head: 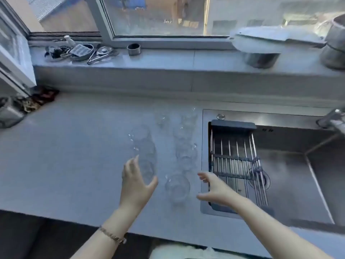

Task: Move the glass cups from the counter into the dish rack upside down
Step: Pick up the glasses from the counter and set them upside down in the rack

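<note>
Several clear glass cups stand upright in two rows on the grey counter. The nearest cup sits between my hands. My left hand hovers open, its fingers spread around a cup of the left row, and I cannot tell whether it touches the glass. My right hand is open too, just right of the nearest cup, over the sink's left edge. The dish rack, metal bars in a dark frame, spans the left part of the sink and holds nothing.
A steel sink lies to the right, with a faucet at its far right. On the window ledge behind stand utensils, a small metal ring, a pot and lids. Clutter sits at the far left of the counter.
</note>
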{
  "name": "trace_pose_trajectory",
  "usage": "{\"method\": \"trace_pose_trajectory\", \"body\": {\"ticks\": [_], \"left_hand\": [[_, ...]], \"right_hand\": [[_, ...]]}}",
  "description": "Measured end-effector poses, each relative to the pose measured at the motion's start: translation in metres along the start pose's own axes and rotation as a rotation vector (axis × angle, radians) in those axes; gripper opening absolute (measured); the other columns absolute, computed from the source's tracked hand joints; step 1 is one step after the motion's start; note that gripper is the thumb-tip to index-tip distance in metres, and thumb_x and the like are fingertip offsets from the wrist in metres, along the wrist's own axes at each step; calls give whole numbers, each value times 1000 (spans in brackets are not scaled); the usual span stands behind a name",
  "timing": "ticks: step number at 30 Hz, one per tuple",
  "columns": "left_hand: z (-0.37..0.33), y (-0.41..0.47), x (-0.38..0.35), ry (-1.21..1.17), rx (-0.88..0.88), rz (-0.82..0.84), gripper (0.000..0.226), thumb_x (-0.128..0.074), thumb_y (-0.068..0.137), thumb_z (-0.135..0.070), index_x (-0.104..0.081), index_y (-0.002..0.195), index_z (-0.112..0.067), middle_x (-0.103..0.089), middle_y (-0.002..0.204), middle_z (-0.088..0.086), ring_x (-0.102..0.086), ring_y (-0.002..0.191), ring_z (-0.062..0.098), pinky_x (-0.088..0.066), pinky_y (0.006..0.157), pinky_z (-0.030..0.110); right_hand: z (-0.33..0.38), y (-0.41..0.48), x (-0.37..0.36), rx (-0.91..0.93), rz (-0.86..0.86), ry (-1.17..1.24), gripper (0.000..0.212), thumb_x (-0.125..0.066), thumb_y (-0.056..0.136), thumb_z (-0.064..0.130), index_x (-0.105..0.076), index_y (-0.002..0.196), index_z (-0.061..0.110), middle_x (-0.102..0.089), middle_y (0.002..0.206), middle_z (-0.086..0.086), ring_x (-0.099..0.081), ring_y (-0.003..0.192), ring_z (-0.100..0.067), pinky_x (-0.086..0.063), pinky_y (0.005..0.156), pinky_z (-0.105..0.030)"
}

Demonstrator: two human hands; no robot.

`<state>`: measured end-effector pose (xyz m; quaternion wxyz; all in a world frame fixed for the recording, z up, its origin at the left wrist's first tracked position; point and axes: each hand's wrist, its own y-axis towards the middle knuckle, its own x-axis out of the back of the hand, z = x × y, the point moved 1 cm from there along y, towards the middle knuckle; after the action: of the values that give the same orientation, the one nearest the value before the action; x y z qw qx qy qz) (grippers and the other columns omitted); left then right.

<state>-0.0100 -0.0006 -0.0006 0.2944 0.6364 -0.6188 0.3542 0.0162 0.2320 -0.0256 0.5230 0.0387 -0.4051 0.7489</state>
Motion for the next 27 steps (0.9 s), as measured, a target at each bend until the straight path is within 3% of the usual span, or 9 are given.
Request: {"method": "trace_pose_trajectory", "body": {"ticks": [4, 7, 10, 12, 15, 19, 22, 25, 27], "left_hand": [[28, 6, -10, 29, 201, 115, 101, -76, 73, -38, -15, 144, -2, -23, 147, 19, -23, 138, 32, -24, 114, 39], [38, 21, -22, 12, 213, 150, 100, -76, 71, -39, -19, 144, -3, -28, 146, 16, -31, 136, 31, -32, 109, 41], [40, 33, -28, 0, 185, 134, 92, -78, 69, -37, -28, 140, -6, -35, 143, 13, -42, 129, 31, -40, 101, 41], [41, 35, -29, 5, 190, 111, 87, -80, 66, -36, -35, 136, -10, -43, 138, 9, -48, 123, 30, -43, 97, 40], [36, 29, -24, 33, 200, 90, 83, -82, 62, -38, -42, 131, -14, -50, 132, 4, -53, 118, 27, -46, 93, 39], [10, 0, -16, 51, 55, 110, 84, -84, 58, -37, -46, 130, -15, -54, 129, 0, -52, 116, 25, -46, 90, 37], [-20, -12, -18, -10, -70, 165, 82, -85, 55, -34, -49, 126, -16, -55, 122, -3, -53, 113, 21, -47, 88, 35], [-57, -12, -29, -81, -150, 216, 80, -85, 54, -34, -49, 124, -16, -53, 115, -8, -54, 110, 19, -51, 88, 36], [-83, -7, -41, -112, -196, 239, 81, -85, 55, -35, -48, 125, -17, -53, 117, -8, -53, 111, 18, -51, 89, 38]], "right_hand": [[6, 11, -35, 16, 16, 47, 93, -81, 66, 23, -25, 141, 19, -34, 143, 0, -35, 130, -11, -33, 103, -22], [12, 20, -55, 69, -60, 150, 79, -82, 65, 14, -32, 123, 34, -39, 122, 7, -37, 115, -4, -29, 86, -1], [12, 25, -67, 58, -171, 236, 77, -85, 60, 12, -38, 118, 32, -45, 117, 10, -43, 113, -4, -28, 75, 9], [9, 25, -73, 28, -187, 264, 83, -86, 58, 17, -39, 127, 25, -50, 123, 8, -47, 117, -8, -32, 83, 2], [6, 22, -72, 14, -189, 256, 87, -86, 57, 21, -38, 130, 21, -48, 127, 6, -46, 119, -10, -35, 97, -19], [-6, 4, -56, -11, -198, 259, 73, -82, 63, 17, -40, 121, 29, -42, 119, 6, -45, 109, -5, -36, 95, -20], [-28, -15, -32, -66, -213, 309, 67, -78, 67, 17, -39, 119, 35, -41, 123, 5, -45, 113, -8, -39, 94, -25], [-53, -31, 4, -141, -253, 400, 70, -74, 75, 18, -33, 130, 31, -39, 127, 9, -42, 117, -8, -35, 93, -25], [-71, -39, 33, -218, -319, 432, 72, -77, 70, 27, -33, 127, 27, -41, 125, 6, -41, 114, -11, -34, 91, -27]]}}
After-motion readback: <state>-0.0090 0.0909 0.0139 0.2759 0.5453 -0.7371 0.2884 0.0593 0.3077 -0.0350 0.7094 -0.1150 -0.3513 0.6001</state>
